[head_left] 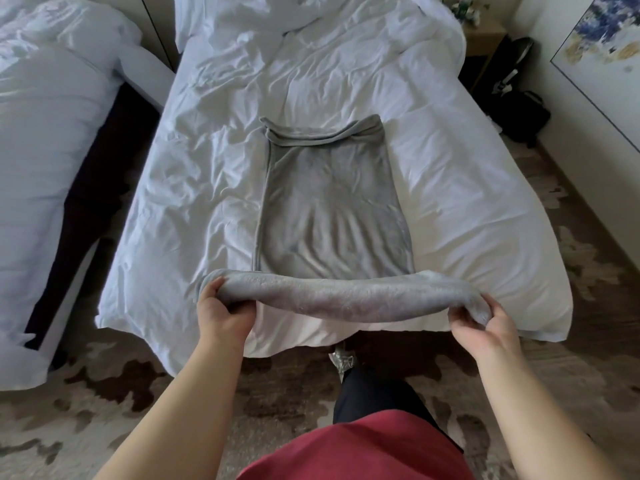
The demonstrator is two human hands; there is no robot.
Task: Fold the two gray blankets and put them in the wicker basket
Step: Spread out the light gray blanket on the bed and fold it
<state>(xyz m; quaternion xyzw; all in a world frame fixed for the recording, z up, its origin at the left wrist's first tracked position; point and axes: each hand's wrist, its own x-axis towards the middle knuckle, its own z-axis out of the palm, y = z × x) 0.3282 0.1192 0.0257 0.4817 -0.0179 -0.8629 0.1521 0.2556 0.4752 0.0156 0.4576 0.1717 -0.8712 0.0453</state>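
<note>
On bed [450,209], hands gripping gray blanket [332,209]

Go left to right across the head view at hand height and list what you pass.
Neighbouring white bed → left hand gripping the gray blanket → its lifted near edge → right hand gripping the other end → patterned floor.

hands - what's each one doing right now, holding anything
Left hand: closed, gripping the left corner of the gray blanket.
Right hand: closed, gripping the blanket's right corner.
</note>
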